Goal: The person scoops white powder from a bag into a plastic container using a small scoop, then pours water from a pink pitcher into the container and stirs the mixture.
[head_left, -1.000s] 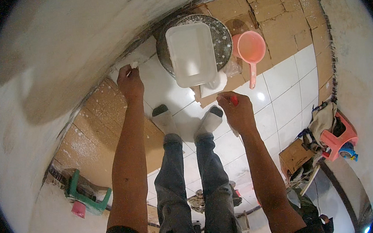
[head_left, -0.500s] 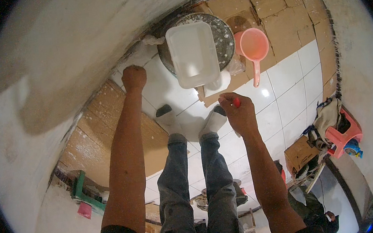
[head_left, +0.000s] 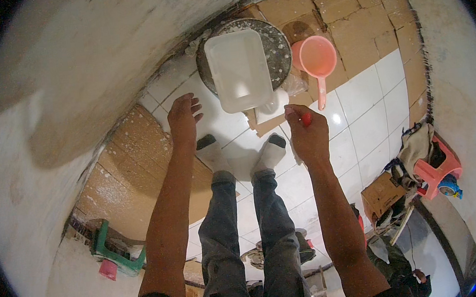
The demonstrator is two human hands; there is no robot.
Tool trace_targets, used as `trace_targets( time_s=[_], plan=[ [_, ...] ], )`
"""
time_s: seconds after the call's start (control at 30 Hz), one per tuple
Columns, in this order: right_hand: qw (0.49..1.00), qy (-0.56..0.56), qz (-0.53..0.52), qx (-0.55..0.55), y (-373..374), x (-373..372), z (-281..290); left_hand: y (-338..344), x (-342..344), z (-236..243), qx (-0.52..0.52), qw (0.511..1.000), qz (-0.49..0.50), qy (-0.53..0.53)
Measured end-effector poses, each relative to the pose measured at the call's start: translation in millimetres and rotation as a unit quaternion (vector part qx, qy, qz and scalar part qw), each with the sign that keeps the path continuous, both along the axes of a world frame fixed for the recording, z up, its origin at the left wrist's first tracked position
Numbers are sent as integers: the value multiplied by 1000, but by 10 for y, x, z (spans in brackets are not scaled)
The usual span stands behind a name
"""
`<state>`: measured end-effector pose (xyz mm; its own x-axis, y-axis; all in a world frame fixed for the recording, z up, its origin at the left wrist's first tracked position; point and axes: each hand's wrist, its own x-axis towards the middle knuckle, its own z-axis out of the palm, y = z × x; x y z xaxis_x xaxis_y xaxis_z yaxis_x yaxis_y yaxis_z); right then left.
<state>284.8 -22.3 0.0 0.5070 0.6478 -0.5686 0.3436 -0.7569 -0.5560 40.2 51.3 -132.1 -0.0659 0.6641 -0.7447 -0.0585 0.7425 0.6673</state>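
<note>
My left hand (head_left: 183, 119) is raised above the tiles at the left, its fingers apart and nothing in them. Closed around a red-handled tool (head_left: 305, 119) is my right hand (head_left: 312, 137); a thin pale part shows below the hand, but the tool's kind is not clear. Ahead, a translucent white rectangular tub (head_left: 241, 72) rests on a round dark container (head_left: 278, 46) spattered with white. A pink water dipper (head_left: 318, 56) stands just right of it, its handle pointing toward me. Neither hand touches the tub or the dipper.
Cardboard sheets (head_left: 361, 36) cover parts of the white tiled floor (head_left: 358, 104). A bare plastered wall (head_left: 89, 65) runs along the left. A green plastic stool (head_left: 108, 253) lies lower left; a pink stool (head_left: 442, 167), a cardboard box (head_left: 382, 197) and a person (head_left: 398, 262) are at right.
My left hand has opened from a fist and moved slightly right and nearer to me. The right hand has risen a little in view, still holding the red-handled tool.
</note>
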Motion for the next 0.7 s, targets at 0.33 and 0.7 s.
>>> trace_targets(
  time_s=[0.33,0.7],
  plan=[
    [989,46,-92,111,116,99,556,18,337,369,58,985,-7,-162],
    [989,28,-60,136,147,111,685,183,408,395,0,994,8,-105]
  ],
)
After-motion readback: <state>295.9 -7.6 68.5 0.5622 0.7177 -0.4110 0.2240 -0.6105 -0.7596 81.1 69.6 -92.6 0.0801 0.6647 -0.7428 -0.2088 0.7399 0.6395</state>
